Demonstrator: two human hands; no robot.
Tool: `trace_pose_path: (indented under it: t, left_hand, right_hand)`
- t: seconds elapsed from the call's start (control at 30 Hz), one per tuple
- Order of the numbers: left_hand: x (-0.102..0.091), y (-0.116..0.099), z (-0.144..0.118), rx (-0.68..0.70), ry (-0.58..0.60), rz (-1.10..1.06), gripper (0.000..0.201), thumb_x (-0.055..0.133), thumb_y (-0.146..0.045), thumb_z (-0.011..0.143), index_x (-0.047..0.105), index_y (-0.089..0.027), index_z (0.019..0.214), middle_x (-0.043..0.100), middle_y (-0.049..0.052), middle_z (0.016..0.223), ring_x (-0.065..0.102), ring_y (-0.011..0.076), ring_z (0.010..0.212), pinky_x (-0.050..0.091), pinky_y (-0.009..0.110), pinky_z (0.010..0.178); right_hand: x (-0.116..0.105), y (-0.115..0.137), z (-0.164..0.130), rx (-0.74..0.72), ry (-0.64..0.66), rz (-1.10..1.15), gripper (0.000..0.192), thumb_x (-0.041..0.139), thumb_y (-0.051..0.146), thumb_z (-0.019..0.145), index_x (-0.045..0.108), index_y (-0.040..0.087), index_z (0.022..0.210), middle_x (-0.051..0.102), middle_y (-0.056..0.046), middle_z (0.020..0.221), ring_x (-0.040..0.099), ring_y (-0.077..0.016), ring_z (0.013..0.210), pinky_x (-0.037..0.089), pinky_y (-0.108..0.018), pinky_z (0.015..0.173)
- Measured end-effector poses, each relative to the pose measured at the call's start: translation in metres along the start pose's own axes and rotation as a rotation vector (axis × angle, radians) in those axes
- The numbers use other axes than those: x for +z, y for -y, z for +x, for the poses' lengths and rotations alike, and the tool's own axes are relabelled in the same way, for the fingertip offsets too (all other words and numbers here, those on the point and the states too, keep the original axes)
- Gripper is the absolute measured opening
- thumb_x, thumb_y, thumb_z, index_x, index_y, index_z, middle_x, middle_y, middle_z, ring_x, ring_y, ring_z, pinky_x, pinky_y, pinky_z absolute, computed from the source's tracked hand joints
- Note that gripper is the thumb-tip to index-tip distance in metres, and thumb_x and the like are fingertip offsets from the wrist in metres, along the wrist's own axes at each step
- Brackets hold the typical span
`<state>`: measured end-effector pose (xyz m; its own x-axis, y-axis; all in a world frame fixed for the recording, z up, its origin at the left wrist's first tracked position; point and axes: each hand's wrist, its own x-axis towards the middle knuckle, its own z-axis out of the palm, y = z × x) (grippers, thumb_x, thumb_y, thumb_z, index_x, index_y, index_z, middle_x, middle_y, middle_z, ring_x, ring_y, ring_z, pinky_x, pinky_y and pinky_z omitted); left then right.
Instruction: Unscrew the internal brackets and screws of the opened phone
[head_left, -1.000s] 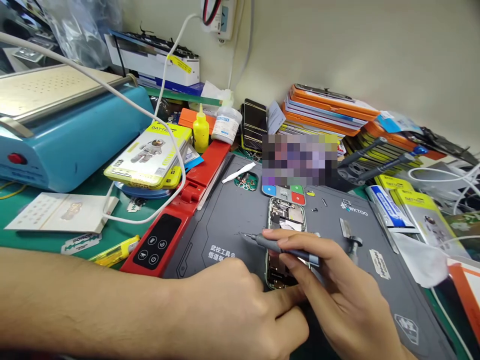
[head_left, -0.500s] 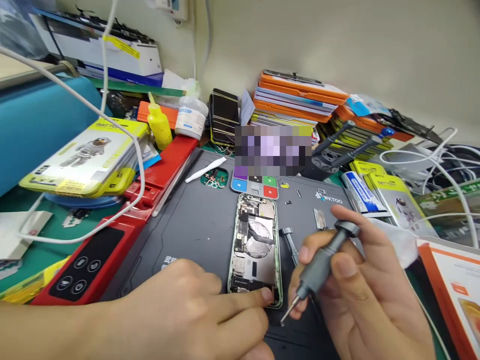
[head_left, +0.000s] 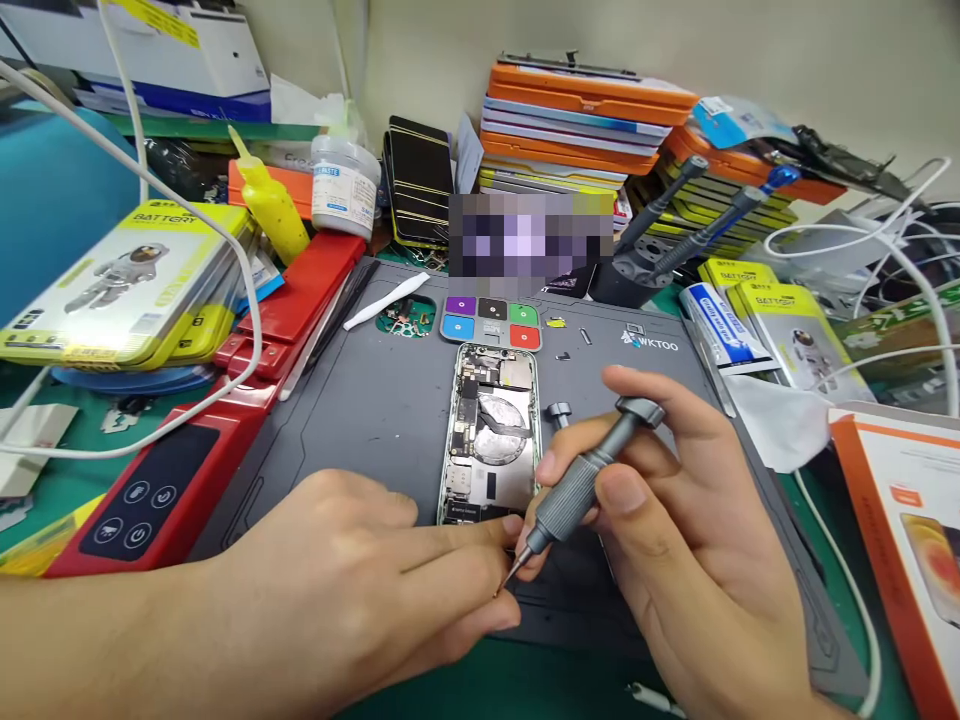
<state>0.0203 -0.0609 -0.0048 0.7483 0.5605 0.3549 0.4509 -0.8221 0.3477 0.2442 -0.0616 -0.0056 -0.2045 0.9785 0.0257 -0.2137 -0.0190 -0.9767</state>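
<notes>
Left hand (head_left: pixel 375 580): it lies flat on the gray mat (head_left: pixel 360 410), on the table. Its fingers pinch something tiny at the screwdriver's tip. It is too small to tell what it is.
Tip: the point of the screwdriver (head_left: pixel 577 485) meets the left fingertips, just below the bottom edge of the phone.
Phone (head_left: pixel 491 435): it lies open in the middle of the mat, with its small parts showing inside. The left fingers touch its bottom edge.
Right hand (head_left: pixel 675 540): it is wrapped around the gray screwdriver. The thumb and fingers grip the rough part, and one finger rests by the round cap on top.
How to do it well: I think the left hand should stay pressed on the mat so the pinch does not shake. The tool should lean gently and push softly, because the tip is thin and could slip.
Watch out: a tiny piece could drop and roll away on the mat.
Nearby: a second screwdriver (head_left: pixel 559 412) lies just right of the phone.
</notes>
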Motion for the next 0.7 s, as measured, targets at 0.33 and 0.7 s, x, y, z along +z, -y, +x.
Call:
trace_pose_path:
  t: [0.33,0.7]
  left_hand:
    - [0.0015,0.0002,-0.0028,0.035,0.029,0.036,0.046,0.028,-0.027,0.122,0.072,-0.018,0.113,0.083,-0.004,0.097,0.059,0.0114,0.049,0.040,0.032,0.043]
    - [0.0004,-0.0007,-0.0032,0.031,0.083,-0.011,0.043,0.029,-0.030,0.122,0.069,-0.018,0.111,0.081,-0.002,0.098,0.060,0.0126,0.051,0.042,0.035,0.042]
  right_hand:
    - [-0.0018,0.0029,0.0051,0.009,0.019,-0.037,0.030,0.062,0.033,0.106,0.058,0.044,0.133,0.075,0.003,0.093,0.076,-0.0166,0.064,0.071,-0.030,0.058]
    - [0.0015,0.0019,0.0044,-0.002,0.039,-0.053,0.029,0.059,0.031,0.108,0.056,0.040,0.135,0.075,0.003,0.095,0.077,-0.0155,0.065,0.071,-0.030,0.061]
